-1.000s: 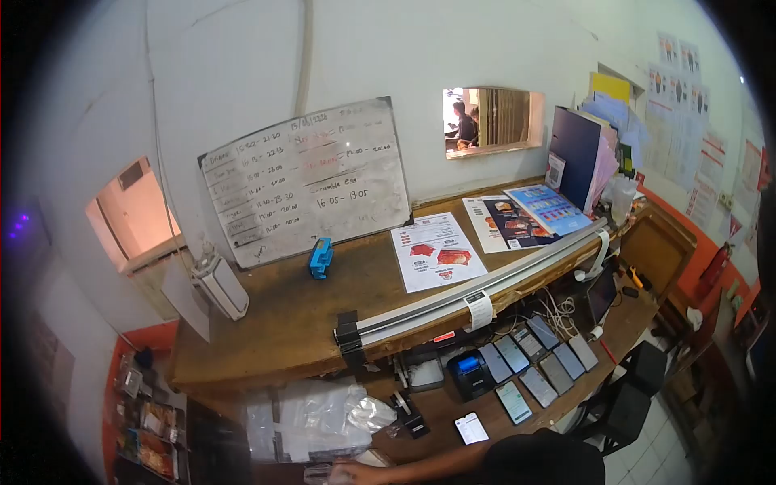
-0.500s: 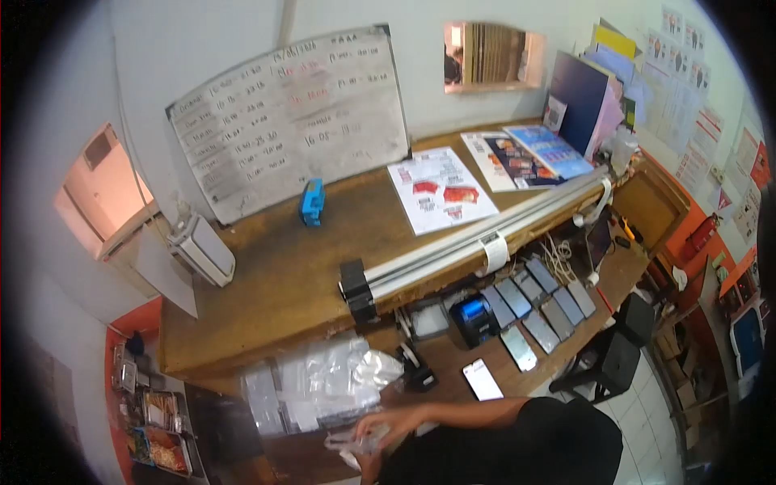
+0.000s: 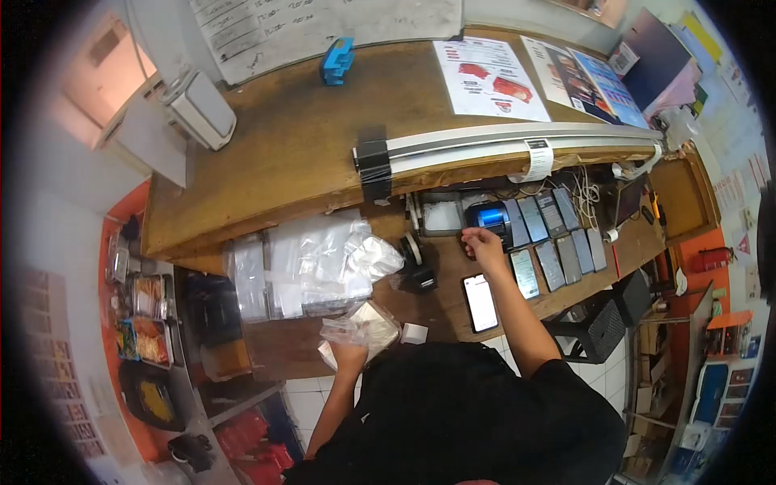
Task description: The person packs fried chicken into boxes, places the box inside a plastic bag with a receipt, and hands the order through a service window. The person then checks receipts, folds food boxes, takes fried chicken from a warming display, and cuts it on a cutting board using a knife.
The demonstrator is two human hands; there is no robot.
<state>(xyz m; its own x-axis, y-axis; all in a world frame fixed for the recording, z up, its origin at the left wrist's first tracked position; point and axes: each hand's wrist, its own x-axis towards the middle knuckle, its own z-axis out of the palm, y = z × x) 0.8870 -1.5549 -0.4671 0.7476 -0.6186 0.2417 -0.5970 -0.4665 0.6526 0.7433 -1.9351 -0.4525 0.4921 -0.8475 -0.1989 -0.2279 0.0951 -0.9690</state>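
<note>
The left hand [image 3: 349, 356] grips clear plastic [image 3: 345, 329] over a pale packet [image 3: 381, 325] near the edge of the surface [image 3: 440, 311]; the right hand [image 3: 483, 247], bunched narrow, is at the black device [image 3: 492, 216], whether holding anything I can't tell. Reaching there seems the step, calling for neatness

From my end this looks like a takeaway food shop: phones [image 3: 550, 265] in rows right of the right hand [image 3: 485, 249], plastic bags [image 3: 311, 255] beyond the left hand [image 3: 349, 357], food containers [image 3: 151, 343] farther left, printed food sheets [image 3: 491, 81] ahead.
</note>
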